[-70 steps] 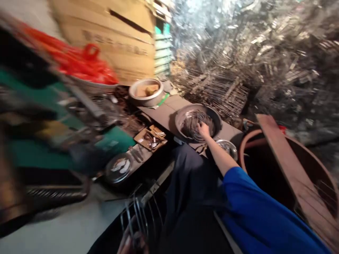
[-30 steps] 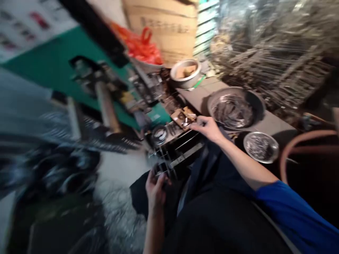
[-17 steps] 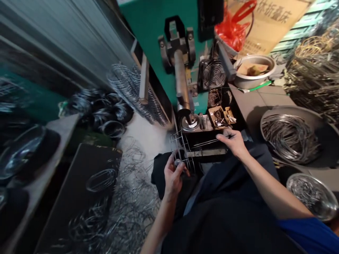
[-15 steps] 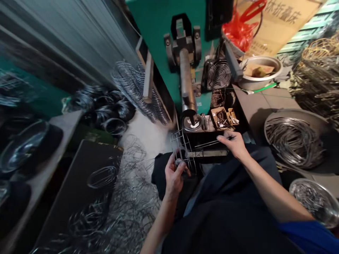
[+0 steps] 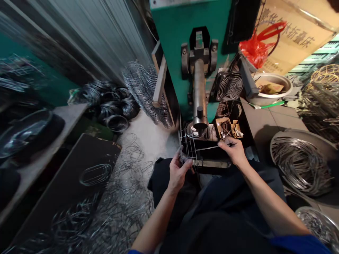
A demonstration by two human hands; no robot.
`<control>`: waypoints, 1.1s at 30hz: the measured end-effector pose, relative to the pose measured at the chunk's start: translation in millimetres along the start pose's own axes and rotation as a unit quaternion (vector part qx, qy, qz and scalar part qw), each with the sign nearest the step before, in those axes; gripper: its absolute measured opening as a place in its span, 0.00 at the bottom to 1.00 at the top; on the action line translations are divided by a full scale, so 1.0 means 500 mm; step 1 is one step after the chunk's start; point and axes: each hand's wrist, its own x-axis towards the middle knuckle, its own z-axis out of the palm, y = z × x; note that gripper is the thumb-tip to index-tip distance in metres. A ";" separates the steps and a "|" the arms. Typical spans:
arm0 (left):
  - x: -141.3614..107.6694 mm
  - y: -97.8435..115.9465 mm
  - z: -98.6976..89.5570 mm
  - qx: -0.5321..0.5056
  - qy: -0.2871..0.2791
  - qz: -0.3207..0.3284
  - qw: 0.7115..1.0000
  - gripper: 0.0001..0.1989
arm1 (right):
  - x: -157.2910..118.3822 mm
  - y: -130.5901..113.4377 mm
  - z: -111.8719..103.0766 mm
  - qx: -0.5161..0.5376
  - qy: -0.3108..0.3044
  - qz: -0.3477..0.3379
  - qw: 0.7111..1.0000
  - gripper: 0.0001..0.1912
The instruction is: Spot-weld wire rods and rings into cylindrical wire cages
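A small wire frame is gripped at its lower left side by my left hand, fingers and thumb closed on it. My right hand pinches a thin metal wire, which points left and reaches the frame's right side. Whether the wire touches the frame I cannot tell. Just above the frame is the round end of a metal machine arm, which comes out of a green machine.
Small yellow boxes sit behind my right hand. A basin of wire pieces stands at the right, below a white bowl. Loose wire rings cover the floor at the left. Coiled wire hangs beside the machine.
The view has shifted, so the machine sits further right and lower. The wire frame is now nearer the arm's end, and the wire's left tip has come up to the frame.
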 end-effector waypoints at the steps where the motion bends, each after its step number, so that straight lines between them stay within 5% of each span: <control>1: 0.006 -0.002 0.001 0.000 -0.001 0.001 1.000 0.43 | 0.005 0.001 0.000 -0.003 0.000 -0.001 1.000 0.34; 33: 0.096 -0.007 0.040 -0.046 -0.014 0.004 0.999 0.43 | 0.096 0.035 -0.028 -0.086 0.000 0.008 0.996 0.34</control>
